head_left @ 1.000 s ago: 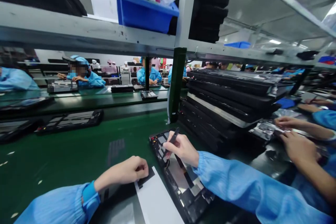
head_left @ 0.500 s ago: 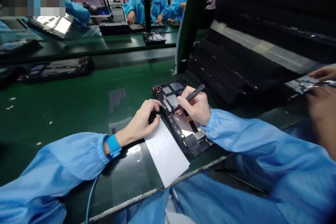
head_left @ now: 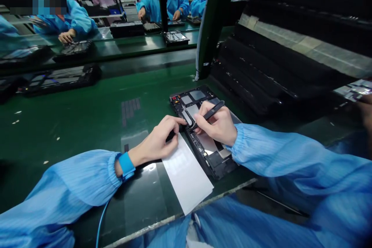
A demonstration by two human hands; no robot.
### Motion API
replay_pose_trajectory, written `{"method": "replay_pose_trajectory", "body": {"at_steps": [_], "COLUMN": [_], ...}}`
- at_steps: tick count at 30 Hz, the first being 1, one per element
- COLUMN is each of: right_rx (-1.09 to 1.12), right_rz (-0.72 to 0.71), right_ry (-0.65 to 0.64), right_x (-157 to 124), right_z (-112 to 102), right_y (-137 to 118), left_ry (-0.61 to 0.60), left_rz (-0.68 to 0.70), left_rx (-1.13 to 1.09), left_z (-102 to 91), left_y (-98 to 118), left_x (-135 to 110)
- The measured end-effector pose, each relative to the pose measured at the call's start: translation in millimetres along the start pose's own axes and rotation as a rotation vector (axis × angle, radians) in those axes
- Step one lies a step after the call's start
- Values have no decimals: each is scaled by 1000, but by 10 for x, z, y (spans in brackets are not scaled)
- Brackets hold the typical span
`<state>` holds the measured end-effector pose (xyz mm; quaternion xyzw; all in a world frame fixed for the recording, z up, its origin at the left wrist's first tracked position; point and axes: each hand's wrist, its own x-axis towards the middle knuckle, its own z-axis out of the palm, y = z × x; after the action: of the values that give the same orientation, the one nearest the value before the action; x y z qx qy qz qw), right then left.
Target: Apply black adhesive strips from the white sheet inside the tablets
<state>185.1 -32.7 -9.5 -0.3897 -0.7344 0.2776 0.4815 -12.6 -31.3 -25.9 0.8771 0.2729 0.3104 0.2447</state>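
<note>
- While the left hand [head_left: 162, 139] lies over the upper end of the white paper [head_left: 187, 176], its index finger reaches to the left edge of the opened device [head_left: 215, 166]; other fingers half curled, and whether they hold anything cannot be told
- Judgement, left: light steadying pressure from that fingertip should suffice; keep the palm clear of the small parts along the edge
- Opened device flat on the green bench [head_left: 95, 124], just right of the paper, partly under the right hand
- Right hand [head_left: 219, 126] closed in a pen grip on a slim black tool [head_left: 215, 109]; tip too small to make out, near the device's left edge
- Judgement, right: short, low movements, wrist supported, tip kept off the grey plates [head_left: 197, 95], so neither hand blocks the view of the other
- Counts, left to right: pale scraps [head_left: 45, 162] on the bench, at least four
- Other devices at far left: one whole [head_left: 61, 78], one cut by the picture's edge
- Blue wristband [head_left: 127, 164]: one
- Dark strips [head_left: 130, 110]: one cluster, number unclear
- White paper: at least one sheet; doubled corner suggests two
- Opened device: one; slim black tool: one
- Black trays [head_left: 261, 66]: one stack, edges merge, no count possible
</note>
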Motion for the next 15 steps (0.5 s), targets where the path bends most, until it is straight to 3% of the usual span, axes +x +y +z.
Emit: {"method": "replay_pose_trajectory", "body": {"at_steps": [5, 10, 15], "right_rx": [-209, -233, -189], "right_rz": [-216, -393, -345], "right_ry": [28, -18, -4], "right_x": [1, -33, -44], "right_z": [12, 18, 17], "right_y": [-9, -21, -14], "left_ry": [-18, -59, -89], "left_rz": [1, 34, 75], "left_rx": [-8, 2, 68], "left_z": [-5, -5, -38], "left_y": [19, 31, 6], "left_x": [-2, 7, 29]}}
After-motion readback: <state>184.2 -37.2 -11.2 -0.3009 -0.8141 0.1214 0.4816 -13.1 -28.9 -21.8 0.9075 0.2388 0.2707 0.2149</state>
